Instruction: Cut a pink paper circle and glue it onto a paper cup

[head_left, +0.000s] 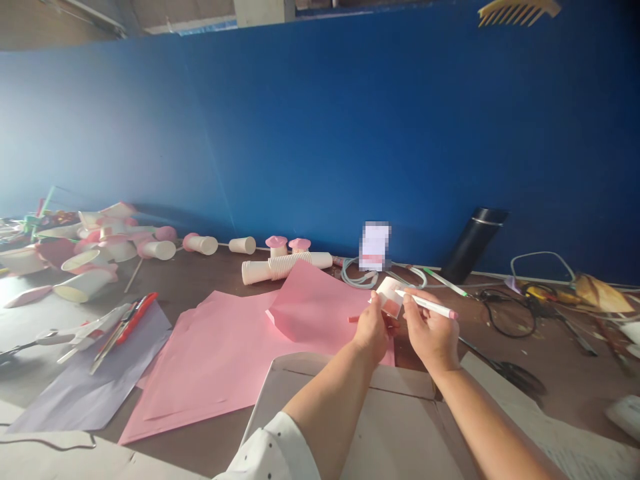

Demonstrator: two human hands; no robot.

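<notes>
My left hand (373, 330) is closed around a small white paper cup (386, 288) that has a reddish-pink patch on its side. A thin red stick-like thing (355, 319) pokes out by the same hand; whether the fingers grip it too is hard to see. My right hand (433, 337) pinches a white marker (434, 305) with a pink end. The marker's tip meets the cup's side or lies just in front of it. Below and left of the hands, pink paper sheets (210, 360) cover part of the table, one of them folded up.
Stacked paper cups (290, 265) lie behind the pink sheets. At left are a red utility knife (136, 319), scissors (65, 335) and a pile of pink-trimmed cups (107, 250). A black bottle (473, 247) leans on the blue partition (320, 133). Cables (510, 313) clutter the right.
</notes>
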